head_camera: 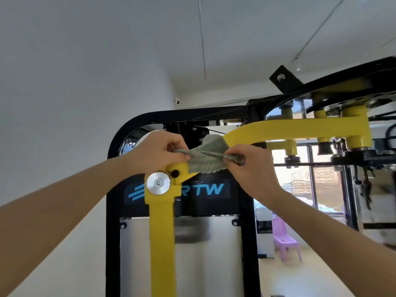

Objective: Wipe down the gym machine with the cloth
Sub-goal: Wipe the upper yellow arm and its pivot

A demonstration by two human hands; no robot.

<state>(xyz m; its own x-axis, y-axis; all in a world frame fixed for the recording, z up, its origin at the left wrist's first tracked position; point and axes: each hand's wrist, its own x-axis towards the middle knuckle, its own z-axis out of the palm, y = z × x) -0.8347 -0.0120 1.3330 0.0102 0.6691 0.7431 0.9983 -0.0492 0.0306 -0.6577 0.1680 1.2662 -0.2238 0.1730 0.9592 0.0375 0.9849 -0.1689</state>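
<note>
Head view. Two bare forearms are rising from the bottom corners, the left forearm (64,200) and the right forearm (332,228), meeting near the centre. The left hand (154,151) and the right hand (250,166) are sitting near each other but apart. Each is pinching one end of the cloth (205,155) between curled fingers and thumb, so it is stretching as a band between them.

The cloth is lying over the bend of the yellow arm (278,129) of the gym machine (112,232), touching the paint just above a round silver pivot cap (158,183). It is grey-green and thin, with a wavy woven pattern and a zigzag lower edge. The top is bunching into a rope while the rest is hanging loose.

The wiping step appears to be in hand at this bend, with most of the machine probably yet to be covered. The next move would likely call for keeping the band taut and drawing its ends back and forth, then shifting along the yellow arm or down the yellow post (161,243).

Behind the hands, a brushed metal panel (205,254) is filling the black frame under blue lettering. A purple chair (285,239) is standing by a window (310,179) at the right.
</note>
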